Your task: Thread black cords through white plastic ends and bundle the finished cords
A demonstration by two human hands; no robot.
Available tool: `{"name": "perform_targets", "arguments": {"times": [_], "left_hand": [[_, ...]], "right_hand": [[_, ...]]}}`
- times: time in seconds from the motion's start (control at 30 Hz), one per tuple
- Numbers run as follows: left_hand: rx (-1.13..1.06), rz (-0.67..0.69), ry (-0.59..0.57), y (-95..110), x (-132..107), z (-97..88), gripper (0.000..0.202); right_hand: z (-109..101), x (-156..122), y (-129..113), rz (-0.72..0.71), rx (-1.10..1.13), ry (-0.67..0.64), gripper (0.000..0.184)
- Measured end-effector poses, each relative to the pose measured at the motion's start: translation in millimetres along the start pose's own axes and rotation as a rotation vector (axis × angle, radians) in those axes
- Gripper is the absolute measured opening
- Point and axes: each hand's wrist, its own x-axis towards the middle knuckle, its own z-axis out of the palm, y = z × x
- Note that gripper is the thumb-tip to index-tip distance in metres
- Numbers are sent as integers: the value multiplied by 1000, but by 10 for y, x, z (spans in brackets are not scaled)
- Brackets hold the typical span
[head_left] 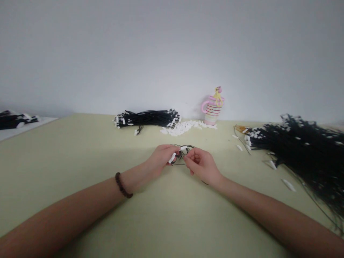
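Over the middle of the table, my left hand point(160, 157) is closed on a small cluster of thin black wires with white connectors point(172, 158). Another white connector point(184, 148) shows at the top of the cluster, between my two hands. My right hand point(200, 163) has its thumb and forefinger pinched together at the black wires point(180, 154), just right of the connectors. Some wire loops run behind the fingers, and a loose dark end pokes out below my right hand. Exactly which strand the right fingertips grip is too small to make out.
A bundle of black wires point(147, 118) lies by the wall, beside a pile of white connectors point(178, 128) and a pink striped mug point(213, 110). At right spreads a large heap of black wires point(298, 147). More wires point(16, 120) rest on a white sheet point(32, 126) at far left.
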Motion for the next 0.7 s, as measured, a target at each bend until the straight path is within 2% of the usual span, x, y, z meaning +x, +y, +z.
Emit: {"name": "perform_targets", "arguments": {"times": [0.23, 0.53, 0.7], "left_hand": [[-78, 10, 16, -47, -8, 21, 17], [-29, 51, 34, -46, -25, 31, 21], [-24, 75, 47, -58, -34, 39, 19]], "right_hand": [[32, -64, -25, -77, -133, 56, 11], [36, -53, -3, -58, -140, 74, 12], [44, -49, -20, -20, -84, 35, 11]]}}
